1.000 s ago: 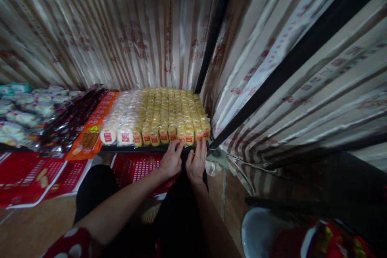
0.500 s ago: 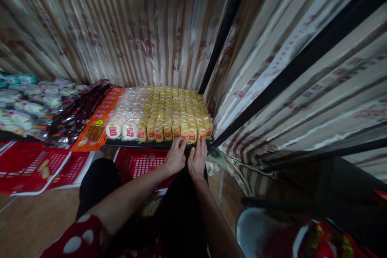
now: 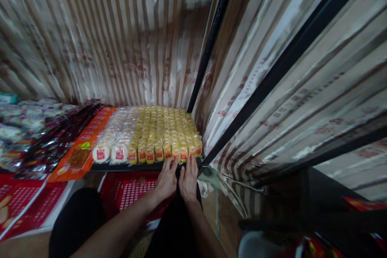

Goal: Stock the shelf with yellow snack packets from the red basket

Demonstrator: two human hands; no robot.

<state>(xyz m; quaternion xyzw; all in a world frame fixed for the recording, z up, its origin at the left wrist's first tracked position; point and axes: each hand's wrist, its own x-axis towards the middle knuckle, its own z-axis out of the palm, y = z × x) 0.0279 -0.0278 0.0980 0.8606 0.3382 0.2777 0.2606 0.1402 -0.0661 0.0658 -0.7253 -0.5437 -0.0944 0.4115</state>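
Rows of small yellow wrapped snack packs [image 3: 159, 151] with red-and-orange labels fill the right end of a low black shelf [image 3: 125, 167]. My left hand [image 3: 166, 178] rests at the shelf's front edge, its fingertips against the front row of yellow packs. Right beside it, my right hand [image 3: 188, 179] lies with fingers stretched forward, touching the front packs nearest the corner. Neither hand is wrapped round a pack. Round white wrapped packs [image 3: 100, 153] stand in rows to the left of the yellow ones.
Farther left on the shelf lie a flat orange packet [image 3: 79, 154], dark shiny packets [image 3: 57, 137] and white packs [image 3: 30, 123]. A red basket [image 3: 133, 193] sits under the shelf. Black posts [image 3: 208, 48] and striped curtains [image 3: 145, 48] enclose the back and right.
The camera view has shifted, so the shelf appears lower and a little to the left. Both hands stay at the front row of yellow packs, fingers still extended.
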